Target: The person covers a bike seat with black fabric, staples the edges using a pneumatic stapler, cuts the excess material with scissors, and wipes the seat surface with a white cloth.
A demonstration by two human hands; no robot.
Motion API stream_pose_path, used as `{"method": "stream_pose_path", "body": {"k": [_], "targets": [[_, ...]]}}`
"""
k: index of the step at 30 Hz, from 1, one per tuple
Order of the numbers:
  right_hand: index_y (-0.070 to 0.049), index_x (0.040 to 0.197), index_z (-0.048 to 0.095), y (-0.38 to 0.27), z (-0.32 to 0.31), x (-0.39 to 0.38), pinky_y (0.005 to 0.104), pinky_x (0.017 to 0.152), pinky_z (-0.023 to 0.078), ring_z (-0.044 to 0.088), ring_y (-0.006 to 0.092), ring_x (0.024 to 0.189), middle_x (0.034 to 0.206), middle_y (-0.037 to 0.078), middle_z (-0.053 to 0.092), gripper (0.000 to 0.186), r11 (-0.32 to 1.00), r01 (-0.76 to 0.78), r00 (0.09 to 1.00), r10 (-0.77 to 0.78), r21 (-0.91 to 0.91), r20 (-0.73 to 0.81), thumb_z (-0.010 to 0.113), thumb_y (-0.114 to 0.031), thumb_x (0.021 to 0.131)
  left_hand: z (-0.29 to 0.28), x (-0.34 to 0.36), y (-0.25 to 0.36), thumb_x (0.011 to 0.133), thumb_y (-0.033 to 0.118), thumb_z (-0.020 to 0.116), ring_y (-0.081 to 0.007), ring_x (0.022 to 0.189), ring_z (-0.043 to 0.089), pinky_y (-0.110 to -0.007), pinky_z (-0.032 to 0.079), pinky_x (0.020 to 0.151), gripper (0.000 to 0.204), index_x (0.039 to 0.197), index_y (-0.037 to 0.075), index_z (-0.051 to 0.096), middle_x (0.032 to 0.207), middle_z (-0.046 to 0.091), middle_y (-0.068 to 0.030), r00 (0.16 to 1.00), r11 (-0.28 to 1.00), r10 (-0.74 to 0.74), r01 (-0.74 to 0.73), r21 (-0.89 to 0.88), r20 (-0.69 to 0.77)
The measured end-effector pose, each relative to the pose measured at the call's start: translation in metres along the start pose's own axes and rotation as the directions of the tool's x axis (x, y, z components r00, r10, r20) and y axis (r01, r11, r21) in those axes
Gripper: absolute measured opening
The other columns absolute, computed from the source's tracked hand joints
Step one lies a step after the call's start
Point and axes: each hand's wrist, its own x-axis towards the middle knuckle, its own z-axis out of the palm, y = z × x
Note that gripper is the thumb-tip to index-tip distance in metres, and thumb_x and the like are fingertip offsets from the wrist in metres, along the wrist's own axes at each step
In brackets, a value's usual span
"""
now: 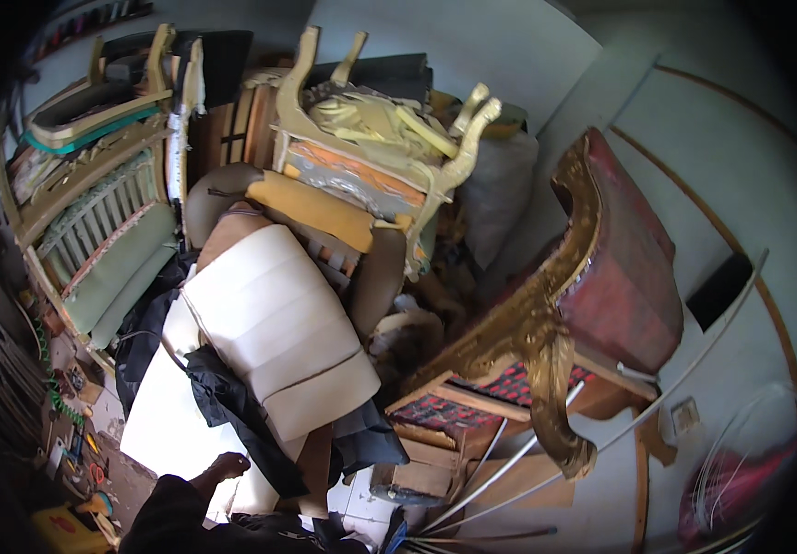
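My left hand reaches in from the lower edge in a dark sleeve, its fingers curled, over the bright white sheet. Whether anything is inside the fingers is hidden. Ahead of the hand lies a cream padded panel with stitched channels, tilted across the middle. Black fabric is bunched between the sheet and the panel. Brown material shows past the panel's far end. No part of my right hand can be seen.
An upturned chair frame with pale curved legs stands behind. At the right a red upholstered seat with gilded wood rests on its side, near long white rods. Stacked seat frames and floor tools lie left.
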Motion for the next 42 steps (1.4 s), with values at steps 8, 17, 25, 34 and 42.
{"method": "stream_pose_path", "body": {"k": [8, 17, 25, 34, 42], "targets": [[-0.003, 0.119, 0.066, -0.055, -0.004, 0.057, 0.0355, 0.067, 0.055, 0.07, 0.0227, 0.083, 0.099, 0.016, 0.071, 0.038, 0.989, 0.143, 0.989, -0.14, -0.043, 0.052, 0.075, -0.026, 0.09, 0.002, -0.005, -0.049, 0.09, 0.018, 0.064, -0.0248, 0.073, 0.071, -0.038, 0.058, 0.059, 0.019, 0.1, 0.003, 0.069, 0.086, 0.07, -0.0126, 0.953, 0.885, -0.262, 0.174, -0.431, -0.153], [-0.002, 0.118, 0.066, -0.106, 0.005, 0.107, 0.0344, 0.066, 0.055, 0.07, 0.0218, 0.082, 0.099, 0.015, 0.071, 0.038, 0.965, 0.261, 0.961, -0.257, -0.022, 0.103, 0.075, -0.026, 0.089, 0.094, -0.112, -0.13, 0.087, 0.013, 0.065, -0.0252, 0.069, 0.072, -0.039, 0.059, 0.058, 0.016, 0.088, -0.002, 0.07, 0.078, 0.071, -0.0134, 0.778, 0.331, -0.628, 0.283, -0.9, 0.013], [-0.001, 0.117, 0.066, -0.124, 0.041, 0.167, 0.0335, 0.064, 0.055, 0.07, 0.021, 0.081, 0.099, 0.014, 0.071, 0.038, 0.954, 0.298, 0.929, -0.293, 0.009, 0.225, 0.075, -0.026, 0.089, 0.114, -0.092, -0.066, 0.088, 0.012, 0.065, -0.028, 0.067, 0.07, -0.041, 0.058, 0.057, 0.02, 0.1, -0.004, 0.069, 0.085, 0.071, -0.015, 0.876, 0.359, -0.474, 0.1, -0.928, -0.089], [0.0, 0.116, 0.066, -0.033, 0.105, 0.226, 0.0324, 0.063, 0.056, 0.071, 0.02, 0.08, 0.099, 0.013, 0.071, 0.039, 0.995, 0.098, 0.872, -0.092, 0.012, 0.481, 0.076, -0.026, 0.089, 0.061, -0.058, 0.018, 0.087, 0.012, 0.066, -0.0194, 0.068, 0.07, -0.033, 0.055, 0.053, 0.015, 0.095, 0.0, 0.07, 0.083, 0.072, -0.01, 0.698, 0.454, -0.638, 0.002, -0.891, -0.324], [0.0, 0.115, 0.066, 0.124, 0.107, 0.229, 0.0315, 0.062, 0.056, 0.071, 0.0192, 0.079, 0.099, 0.012, 0.071, 0.039, 0.894, -0.448, 0.638, 0.331, -0.014, 0.695, 0.076, -0.025, 0.088, 0.132, -0.07, 0.015, 0.088, 0.019, 0.068, -0.0236, 0.069, 0.071, -0.037, 0.056, 0.055, 0.02, 0.099, 0.002, 0.068, 0.085, 0.071, -0.0103, 0.735, 0.37, -0.67, 0.205, -0.906, -0.107]]}}
